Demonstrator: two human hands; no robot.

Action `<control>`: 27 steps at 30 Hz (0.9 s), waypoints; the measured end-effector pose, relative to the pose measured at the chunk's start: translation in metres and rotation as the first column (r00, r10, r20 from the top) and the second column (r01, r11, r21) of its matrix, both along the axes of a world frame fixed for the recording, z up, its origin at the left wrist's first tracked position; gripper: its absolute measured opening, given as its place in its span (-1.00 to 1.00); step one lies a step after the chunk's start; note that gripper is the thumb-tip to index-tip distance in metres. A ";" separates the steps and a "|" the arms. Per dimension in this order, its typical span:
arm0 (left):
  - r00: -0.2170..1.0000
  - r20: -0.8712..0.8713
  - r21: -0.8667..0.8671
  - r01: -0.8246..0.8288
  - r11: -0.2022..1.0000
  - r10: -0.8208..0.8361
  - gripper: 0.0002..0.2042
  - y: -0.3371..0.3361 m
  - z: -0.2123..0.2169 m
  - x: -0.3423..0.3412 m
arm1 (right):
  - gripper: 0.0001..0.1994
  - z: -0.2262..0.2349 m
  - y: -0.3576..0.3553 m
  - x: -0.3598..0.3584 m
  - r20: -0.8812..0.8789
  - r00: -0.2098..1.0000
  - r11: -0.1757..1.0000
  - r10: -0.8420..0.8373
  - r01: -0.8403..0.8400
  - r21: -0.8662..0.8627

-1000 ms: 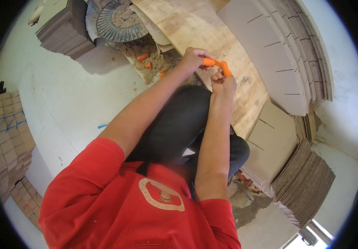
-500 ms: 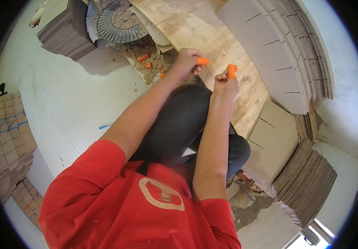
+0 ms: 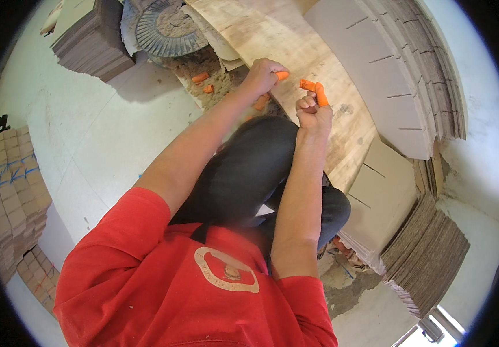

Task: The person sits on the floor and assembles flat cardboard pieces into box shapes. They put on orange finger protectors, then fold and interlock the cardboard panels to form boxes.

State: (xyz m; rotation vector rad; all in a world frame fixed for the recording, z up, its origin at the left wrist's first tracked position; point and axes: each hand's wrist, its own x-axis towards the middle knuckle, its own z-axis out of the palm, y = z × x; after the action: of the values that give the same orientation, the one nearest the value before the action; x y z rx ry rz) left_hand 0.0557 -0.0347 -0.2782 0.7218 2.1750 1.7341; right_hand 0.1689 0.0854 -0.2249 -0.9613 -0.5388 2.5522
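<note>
- Head view, looking down over a red short-sleeved shirt [image 3: 162,277] and dark trousers [image 3: 249,168]; both bare forearms reach away toward a pale worn wooden board [image 3: 295,40].
- Left hand [image 3: 264,75]: fingers curled together into a loose fist, an orange rubber finger cot [image 3: 282,75] showing at its right edge. Whether the cot sits on a fingertip or is pinched cannot be told.
- Right hand [image 3: 314,113]: closed in a fist, one digit raised and wearing an orange rubber finger sleeve [image 3: 321,95]; a second small orange piece [image 3: 307,84] sits just left of its tip, touching it.
- The two hands are near each other but apart, above the near end of the board, just beyond the knee.
- Loose orange finger cots [image 3: 201,77] lie on sandy brown debris [image 3: 214,87] to the left of the left hand; one more [image 3: 261,103] lies just below that wrist.
- Far left: round grey ribbed disc [image 3: 168,29], beside a stack of brown cardboard sheets [image 3: 87,40].
- Right: fanned stack of flat pale cardboard blanks with slots [image 3: 388,75]; more corrugated sheets [image 3: 428,254] near right.
- Left edge: bundled brown cardboard stacks tied with blue strap [image 3: 12,191] on the pale concrete floor [image 3: 87,133].
</note>
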 end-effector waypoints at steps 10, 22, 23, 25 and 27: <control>0.905 0.384 0.379 0.026 0.925 -0.183 -0.78 -0.012 0.026 0.019 | -0.87 -0.004 0.005 0.002 -0.138 0.990 0.993 -0.026 0.009 -0.122; 0.893 0.409 0.513 -0.053 0.857 -0.189 -0.76 0.010 0.042 0.044 | -0.85 0.005 -0.001 0.000 -0.267 0.958 0.991 0.101 -0.122 -0.063; 0.897 0.404 0.518 -0.064 0.853 -0.178 -0.77 0.012 0.043 0.045 | -0.85 0.005 -0.001 -0.001 -0.261 0.959 0.991 0.110 -0.127 -0.052; 0.904 0.401 0.508 -0.086 0.857 -0.147 -0.81 0.012 0.045 0.045 | -0.87 0.004 -0.001 -0.001 -0.253 0.959 0.990 0.128 -0.139 -0.028; 0.909 0.402 0.477 -0.108 0.872 -0.108 -0.84 0.011 0.046 0.044 | -0.88 0.004 -0.001 0.000 -0.233 0.966 0.994 0.108 -0.113 -0.007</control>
State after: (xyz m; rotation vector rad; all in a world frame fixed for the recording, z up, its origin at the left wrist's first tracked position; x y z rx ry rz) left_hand 0.0995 -0.0233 -0.2318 0.3902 1.4595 2.2282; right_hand 0.1689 0.0847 -0.2212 -0.6418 -0.5120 2.7260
